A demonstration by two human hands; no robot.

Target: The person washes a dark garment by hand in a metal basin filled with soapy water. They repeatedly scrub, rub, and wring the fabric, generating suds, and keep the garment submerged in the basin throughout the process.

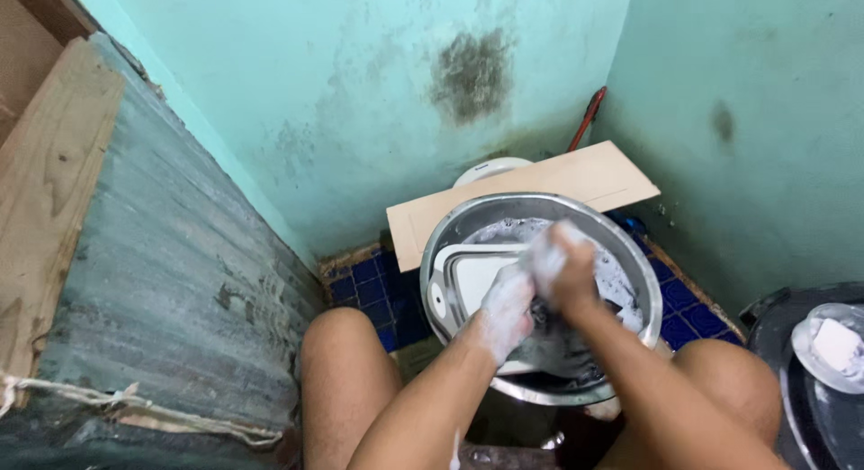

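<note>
Suds cover both hands, pressed together over a dark wet cloth (553,331) in the middle of a round metal basin (630,254). Left hand (506,310) is foam-white, fingers curled and closed onto the cloth from the near left side. Right hand (562,268) sits just beyond and touching it, fist closed on the same cloth, knuckles up, foam on the fingers. Cloth is bunched; no clear long axis, most of it hidden under the hands and soapy water. What shows trails from the fists toward the basin's near rim.

Under the hands, inside the basin, lies a white rectangular washboard-like tray (468,277) with rounded corners, long axis running left to right, its left end up against the basin's left wall. Soapy grey water fills the far part of the basin.

Basin sits between the person's bare knees, partly over a pale tan board (594,178) whose long axis runs from lower left to upper right. Beyond the board a white rounded rim (486,169) peeks out. Blue tiled floor (369,286) lies left of the basin. A red handle (589,115) leans in the corner of the turquoise walls. At far right, a dark bucket (774,326) carries a small clear dish (832,349) holding a white block, well apart from the hands. Corrugated sheet (171,272) and a wooden plank (49,173) line the left side.
</note>
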